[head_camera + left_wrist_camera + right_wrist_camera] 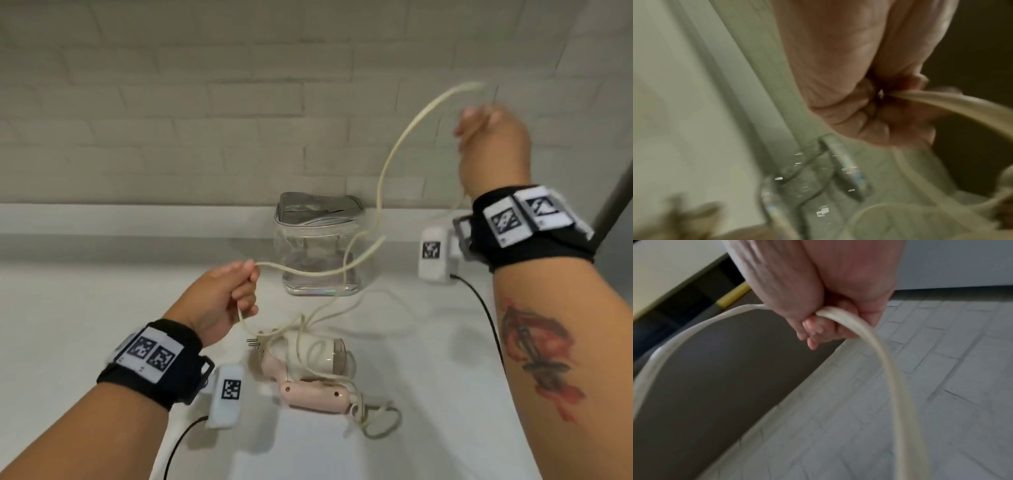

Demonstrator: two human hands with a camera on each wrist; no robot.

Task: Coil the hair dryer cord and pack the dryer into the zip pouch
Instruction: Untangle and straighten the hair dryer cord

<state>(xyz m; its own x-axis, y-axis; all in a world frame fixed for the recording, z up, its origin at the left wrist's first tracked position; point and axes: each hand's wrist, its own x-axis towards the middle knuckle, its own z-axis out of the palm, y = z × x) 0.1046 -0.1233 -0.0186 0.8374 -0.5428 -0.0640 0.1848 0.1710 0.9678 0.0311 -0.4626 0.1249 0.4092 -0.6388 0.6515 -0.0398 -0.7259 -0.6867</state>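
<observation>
White brick wall (pixel 205 102) backs the clear plastic zip pouch (pixel 317 245), open-topped behind the pink folding hair dryer (pixel 308 370) on the white worktop (pixel 85 308), while the left hand (pixel 222 301) and raised right hand (pixel 493 147) each grip its cream cord (pixel 387 164).

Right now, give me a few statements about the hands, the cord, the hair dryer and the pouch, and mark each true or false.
1. Both the left hand and the right hand grip the cream cord. True.
2. The pink hair dryer is already inside the pouch. False: it lies on the white table, in front of the pouch.
3. The clear zip pouch stands upright near the wall. True.
4. The right hand is lower than the left. False: it is raised higher.
5. The plug hangs from the right hand. False: it lies beside the dryer.
</observation>
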